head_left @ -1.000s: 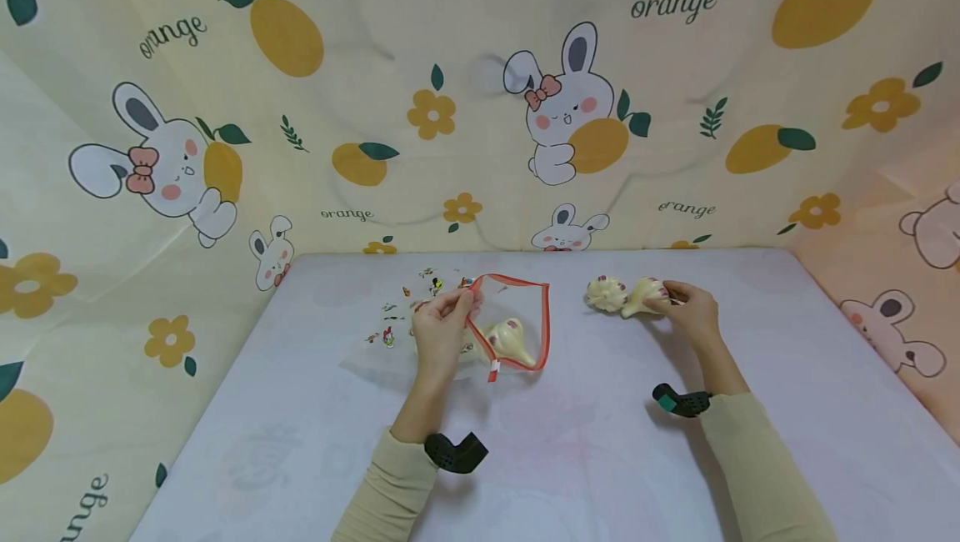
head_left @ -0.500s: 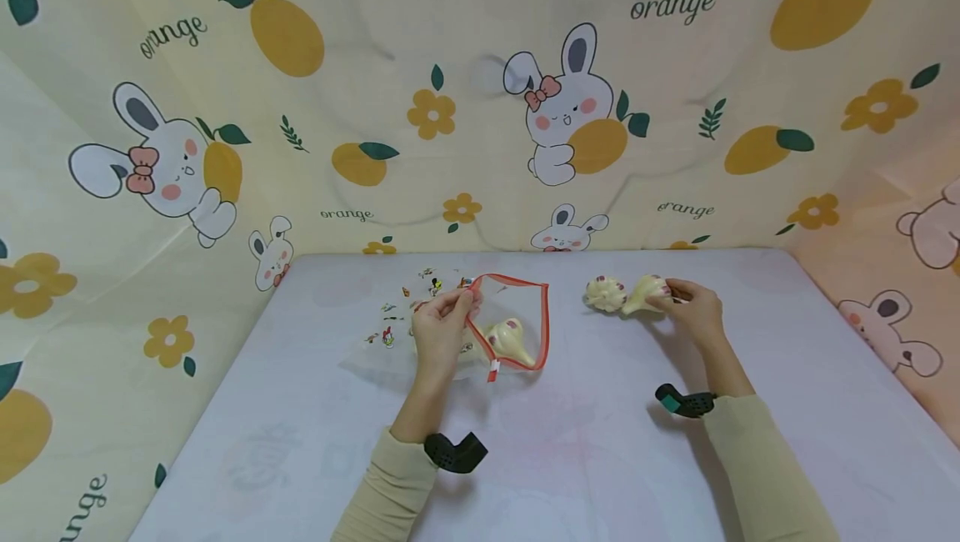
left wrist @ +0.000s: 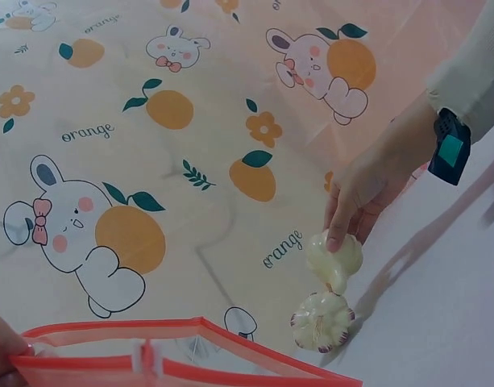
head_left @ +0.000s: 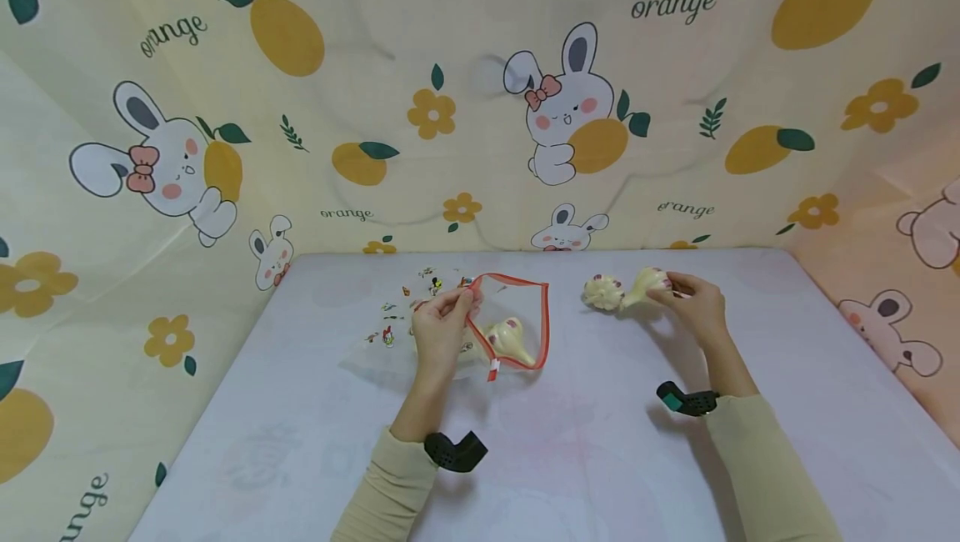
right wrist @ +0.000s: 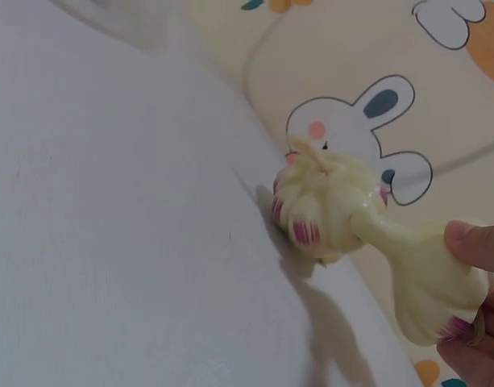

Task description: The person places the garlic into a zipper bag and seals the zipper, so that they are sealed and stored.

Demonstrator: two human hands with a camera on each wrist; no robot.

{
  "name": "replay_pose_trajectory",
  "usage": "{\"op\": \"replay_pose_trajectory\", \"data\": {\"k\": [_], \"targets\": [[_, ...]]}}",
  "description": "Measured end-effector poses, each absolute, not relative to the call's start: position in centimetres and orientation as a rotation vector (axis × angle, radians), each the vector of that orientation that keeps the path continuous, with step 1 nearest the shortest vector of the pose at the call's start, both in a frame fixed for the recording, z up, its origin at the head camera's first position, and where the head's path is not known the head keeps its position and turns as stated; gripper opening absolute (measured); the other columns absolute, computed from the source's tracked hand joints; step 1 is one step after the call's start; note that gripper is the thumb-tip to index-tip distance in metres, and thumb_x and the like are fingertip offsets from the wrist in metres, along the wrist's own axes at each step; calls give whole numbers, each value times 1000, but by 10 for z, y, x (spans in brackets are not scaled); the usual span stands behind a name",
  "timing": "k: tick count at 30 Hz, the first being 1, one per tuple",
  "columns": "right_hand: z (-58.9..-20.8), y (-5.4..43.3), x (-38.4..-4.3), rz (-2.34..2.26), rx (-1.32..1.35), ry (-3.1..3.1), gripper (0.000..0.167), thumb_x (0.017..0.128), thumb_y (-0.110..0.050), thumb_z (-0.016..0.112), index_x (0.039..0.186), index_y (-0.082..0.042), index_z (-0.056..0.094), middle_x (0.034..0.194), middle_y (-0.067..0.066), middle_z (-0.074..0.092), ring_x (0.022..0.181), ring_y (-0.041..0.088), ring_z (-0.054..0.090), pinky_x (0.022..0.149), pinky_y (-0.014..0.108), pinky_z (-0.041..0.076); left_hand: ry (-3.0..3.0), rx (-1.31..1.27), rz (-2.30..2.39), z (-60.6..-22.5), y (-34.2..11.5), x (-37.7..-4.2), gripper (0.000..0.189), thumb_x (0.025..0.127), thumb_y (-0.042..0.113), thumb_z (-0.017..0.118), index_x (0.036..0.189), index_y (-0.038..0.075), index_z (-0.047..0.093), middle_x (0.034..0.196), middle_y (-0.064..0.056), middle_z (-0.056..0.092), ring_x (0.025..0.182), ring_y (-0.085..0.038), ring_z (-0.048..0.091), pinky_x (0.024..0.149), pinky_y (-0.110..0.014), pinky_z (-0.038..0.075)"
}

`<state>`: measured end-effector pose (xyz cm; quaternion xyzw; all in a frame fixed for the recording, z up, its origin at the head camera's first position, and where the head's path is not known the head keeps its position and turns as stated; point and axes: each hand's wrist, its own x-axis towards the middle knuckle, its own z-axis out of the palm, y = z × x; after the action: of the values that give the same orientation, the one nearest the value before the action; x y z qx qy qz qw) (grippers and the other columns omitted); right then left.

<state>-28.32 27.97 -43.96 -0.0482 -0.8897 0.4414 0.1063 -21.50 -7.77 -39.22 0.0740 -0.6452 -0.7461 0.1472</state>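
Three pale garlic bulbs with purple marks are in view, all nearer the far edge of the table [head_left: 540, 459] than the middle of its surface. One, the held bulb [head_left: 647, 283], is pinched between the thumb and fingers of the right hand [head_left: 696, 304], toward the table's far right corner. Its fat end is at the fingertips, and its neck points left to the loose bulb [head_left: 602, 293], which sits on the table just beside it. In the right wrist view the neck meets that bulb's side and seems to touch it, while the fat end looks raised above the shadow on the table.

Left of these, a see-through bag [head_left: 547, 321] with a red rim and small cartoon prints lies on the table, between the far edge's middle and its left corner. The left hand [head_left: 440, 329] pinches the rim between thumb and fingers, and the mouth gapes toward the table's right edge. Just inside the mouth rests the bagged bulb [head_left: 508, 338], its neck slanting toward the near side. A red and white tab [head_left: 493, 370] hangs at the rim's near corner.

Both arms wear beige sleeves and a black wrist device [head_left: 456, 452]. Beyond the far edge rises a cloth [head_left: 450, 8] printed with rabbits, oranges and flowers.
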Motion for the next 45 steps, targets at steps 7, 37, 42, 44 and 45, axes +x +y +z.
{"op": "replay_pose_trajectory", "data": {"k": [7,37,42,44,45], "targets": [[-433,275,-281,1379,-107,-2572,61,87,-29,72,132,7,53,131,31,57,84,-20,40,74,-8,40,-1847,207,-2149,-394,-78,-217,18,91,9,65,101,-5,71,101,-22,74,80,-5,72,76,-18,61],[-412,244,-269,1389,-87,-2512,57,85,-27,74,130,4,57,131,24,61,86,-21,43,92,6,50,-1861,237,-2146,-392,-79,-216,18,91,9,65,102,-4,71,102,-21,74,85,-10,74,77,-18,61],[-409,238,-267,1476,-48,-2474,55,86,-23,73,130,5,56,131,26,58,87,-21,46,79,-6,44,-1870,238,-2139,-392,-79,-216,17,91,9,65,101,-3,71,102,-20,74,85,-11,74,76,-18,61],[-409,236,-266,1503,-32,-2465,55,86,-22,73,130,6,55,131,27,57,87,-22,47,78,-7,44,-1874,241,-2136,-392,-79,-216,17,91,10,65,101,-2,72,102,-20,74,84,-10,74,76,-18,61],[-409,235,-265,1507,-26,-2465,55,86,-22,73,130,6,55,131,27,57,87,-22,47,77,-7,44,-1872,244,-2137,-391,-79,-216,17,91,10,65,101,-2,72,102,-20,74,84,-10,74,76,-18,61]]}}
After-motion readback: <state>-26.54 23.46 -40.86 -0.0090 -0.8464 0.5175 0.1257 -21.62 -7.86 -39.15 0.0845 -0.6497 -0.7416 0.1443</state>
